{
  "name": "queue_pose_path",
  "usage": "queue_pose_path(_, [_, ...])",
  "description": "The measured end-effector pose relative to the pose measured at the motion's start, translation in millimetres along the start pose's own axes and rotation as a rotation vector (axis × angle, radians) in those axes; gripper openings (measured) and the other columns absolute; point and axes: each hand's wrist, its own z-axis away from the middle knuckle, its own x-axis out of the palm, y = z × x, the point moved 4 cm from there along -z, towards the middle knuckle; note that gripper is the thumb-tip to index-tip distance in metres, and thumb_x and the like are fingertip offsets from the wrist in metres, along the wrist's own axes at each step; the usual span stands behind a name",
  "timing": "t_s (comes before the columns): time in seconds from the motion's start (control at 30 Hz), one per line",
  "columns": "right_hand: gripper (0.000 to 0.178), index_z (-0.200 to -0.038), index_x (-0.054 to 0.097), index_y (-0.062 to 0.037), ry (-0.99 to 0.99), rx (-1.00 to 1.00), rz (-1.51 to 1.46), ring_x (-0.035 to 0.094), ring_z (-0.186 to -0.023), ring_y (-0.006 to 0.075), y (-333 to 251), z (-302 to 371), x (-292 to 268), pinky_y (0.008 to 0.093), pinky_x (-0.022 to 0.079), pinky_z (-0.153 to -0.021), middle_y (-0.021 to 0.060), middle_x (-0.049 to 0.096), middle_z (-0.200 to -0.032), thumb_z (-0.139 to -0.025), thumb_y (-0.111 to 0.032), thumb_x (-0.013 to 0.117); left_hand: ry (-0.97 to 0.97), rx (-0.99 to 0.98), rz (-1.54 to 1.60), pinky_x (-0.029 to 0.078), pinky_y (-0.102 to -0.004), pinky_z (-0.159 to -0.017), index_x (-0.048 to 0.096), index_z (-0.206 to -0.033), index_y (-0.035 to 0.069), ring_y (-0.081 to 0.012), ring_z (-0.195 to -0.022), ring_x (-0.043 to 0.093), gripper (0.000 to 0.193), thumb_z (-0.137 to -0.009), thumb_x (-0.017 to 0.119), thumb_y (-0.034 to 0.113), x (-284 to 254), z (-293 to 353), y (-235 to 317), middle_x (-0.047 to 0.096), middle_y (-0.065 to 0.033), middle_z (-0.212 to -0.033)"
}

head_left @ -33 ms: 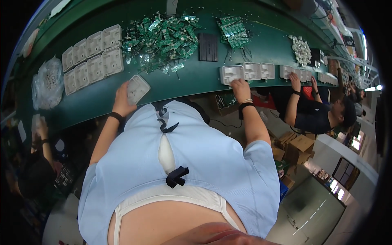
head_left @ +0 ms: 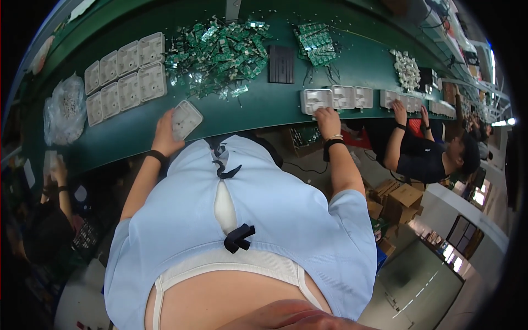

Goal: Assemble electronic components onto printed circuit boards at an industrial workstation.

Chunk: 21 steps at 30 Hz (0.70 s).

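Your left hand (head_left: 166, 133) held a white, open plastic box (head_left: 187, 119). Your right hand (head_left: 328, 122), arm stretched out, touched another white plastic box (head_left: 317, 99); I couldn't tell its grip.

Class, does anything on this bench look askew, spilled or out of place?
Yes: many green circuit boards lie in a jumbled heap, unlike the pale boxes beside them in two neat rows. The single box at the left hand sits askew to those rows.
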Motion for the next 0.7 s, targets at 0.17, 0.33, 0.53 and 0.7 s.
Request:
queue_pose_path(0.17, [0.011,-0.092,0.071,-0.0112,-0.063,0.274,0.099,0.064,-0.097,0.0331,74.5,20.8,4.0,0.0459,0.053,-0.081,0.0083,0.068,-0.106,-0.091,-0.02,0.063,-0.036,-0.062,-0.018,0.031,-0.0469,-0.12,0.026,-0.155,0.005,-0.0438,-0.142,0.035,0.11,-0.06,0.079,0.011,12.4,1.9,-4.1,0.039,-0.0231,-0.152])
queue_pose_path(0.33, [0.017,-0.097,0.072,-0.0106,-0.193,0.55,0.087,0.066,-0.098,0.0385,144.8,55.2,8.2,0.05,0.054,-0.079,0.0124,0.066,-0.111,-0.096,-0.023,0.06,0.005,-0.021,-0.05,0.032,-0.0466,-0.12,0.029,-0.154,0.006,-0.044,-0.14,0.037,0.108,-0.059,0.079,0.011,24.8,-7.0,-1.8,0.041,-0.0217,-0.151])
queue_pose_path(0.53, [0.022,-0.112,0.069,-0.0094,-0.151,0.691,0.188,0.066,-0.099,0.0396,155.4,49.9,4.1,0.0486,0.054,-0.081,0.0145,0.063,-0.121,-0.095,-0.015,0.056,0.022,-0.006,-0.035,0.033,-0.0477,-0.119,0.033,-0.152,0.006,-0.0442,-0.14,0.037,0.105,-0.059,0.08,0.011,31.1,-8.8,0.3,0.041,-0.0193,-0.152])
queue_pose_path(0.7, [0.032,-0.121,0.065,-0.0054,0.144,0.556,0.099,0.066,-0.101,0.0387,87.5,-1.5,10.5,0.0476,0.055,-0.084,0.0193,0.06,-0.127,-0.09,-0.007,0.059,0.023,0.013,-0.095,0.031,-0.0477,-0.12,0.028,-0.154,0.007,-0.044,-0.142,0.034,0.106,-0.06,0.079,0.009,36.0,-3.6,-3.5,0.036,-0.0212,-0.155])
